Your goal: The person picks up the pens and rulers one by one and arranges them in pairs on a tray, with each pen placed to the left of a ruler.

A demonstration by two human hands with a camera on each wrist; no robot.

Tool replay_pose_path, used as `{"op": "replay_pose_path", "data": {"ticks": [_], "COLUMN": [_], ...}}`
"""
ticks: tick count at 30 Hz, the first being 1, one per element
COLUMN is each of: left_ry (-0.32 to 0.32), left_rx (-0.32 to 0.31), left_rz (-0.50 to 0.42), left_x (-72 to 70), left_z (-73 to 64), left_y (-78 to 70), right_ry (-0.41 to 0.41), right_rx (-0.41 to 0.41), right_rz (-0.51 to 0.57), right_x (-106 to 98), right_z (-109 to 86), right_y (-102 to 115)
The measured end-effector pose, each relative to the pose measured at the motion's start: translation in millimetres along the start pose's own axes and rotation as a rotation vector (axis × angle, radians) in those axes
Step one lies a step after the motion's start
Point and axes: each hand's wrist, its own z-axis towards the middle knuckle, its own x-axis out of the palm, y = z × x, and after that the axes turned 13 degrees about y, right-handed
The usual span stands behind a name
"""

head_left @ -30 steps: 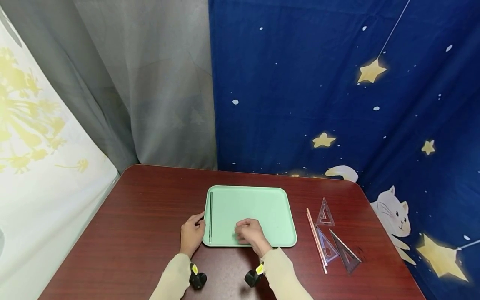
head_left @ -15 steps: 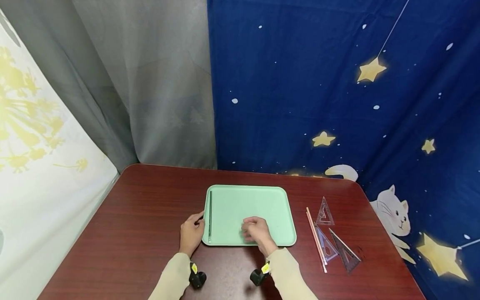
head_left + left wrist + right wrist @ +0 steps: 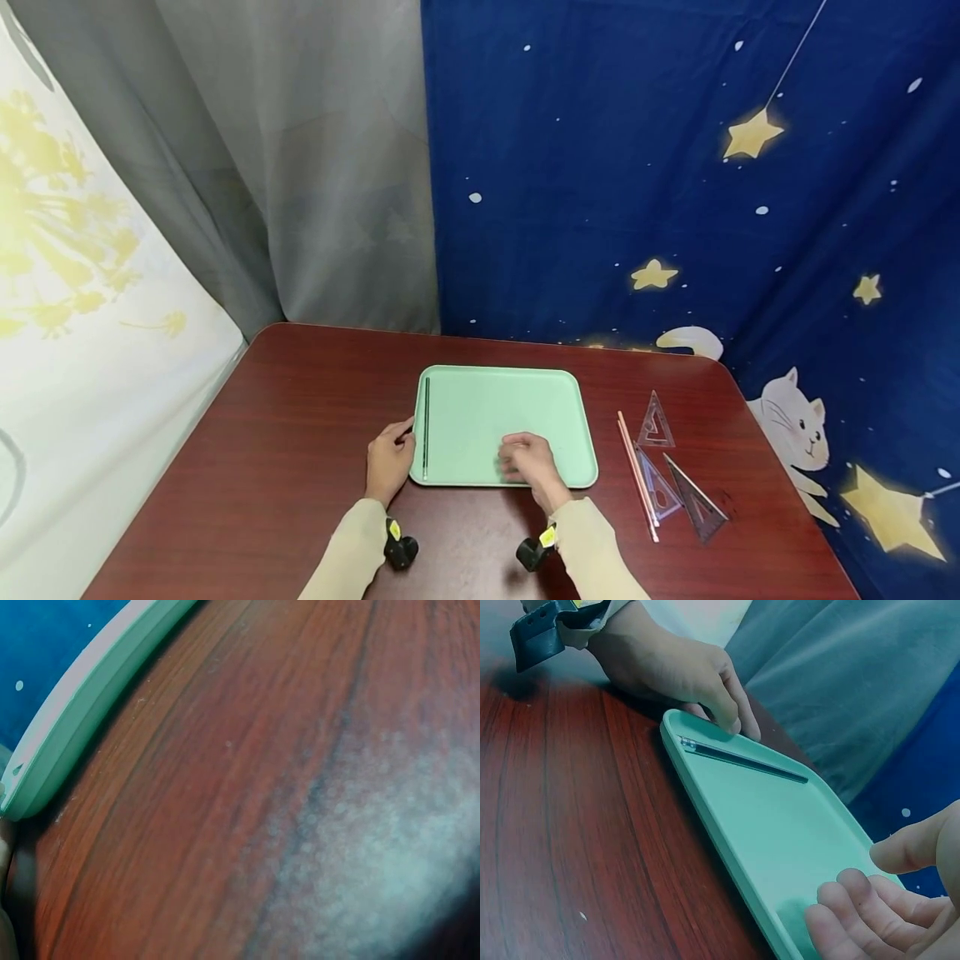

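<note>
A pale green tray [image 3: 510,392] lies on the table in the head view. A thin black pencil [image 3: 426,429], also seen as a dark pencil [image 3: 742,763] with a shiny end in the right wrist view, rests along its left side. My left hand [image 3: 390,462] holds the tray's left rim near the front corner; the right wrist view shows the left hand's fingers [image 3: 739,712] at that rim. Over the tray's front right part is my right hand [image 3: 531,462], slightly blurred in the head view. Its fingers [image 3: 870,904] are loosely bent, apart from the thumb, with nothing between them.
Right of the tray, two pink pencils [image 3: 637,475] lie beside a purple set square [image 3: 660,490]. A clear set square [image 3: 656,425] and a dark set square [image 3: 701,504] are close by. The brown table [image 3: 315,400] ends at grey and blue curtains.
My right hand has moved to the right across the front of the tray. The left hand stays at the rim, and the pencil keeps its place in the tray.
</note>
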Motion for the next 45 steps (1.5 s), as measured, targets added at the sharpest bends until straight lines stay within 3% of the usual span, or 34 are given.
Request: {"op": "replay_pose_path", "data": {"ticks": [11,30,45], "left_ry": [0.003,0.027,-0.016], "left_rx": [0.002,-0.008,0.003], "left_rz": [0.007,0.006,0.029], "left_x": [-2.4,1.4,-0.8], "left_z": [0.3,2.2,2.4], "left_y": [1.1,4.1,3.2], "right_ry": [-0.005,-0.132,-0.214], "right_rx": [0.001,0.005,0.01], "right_rz": [0.038,0.031,0.021], "right_x": [-12,-56,-92], "right_z": [-11.5,-30.6,-42.1], "right_y": [-3,-23,-20]}}
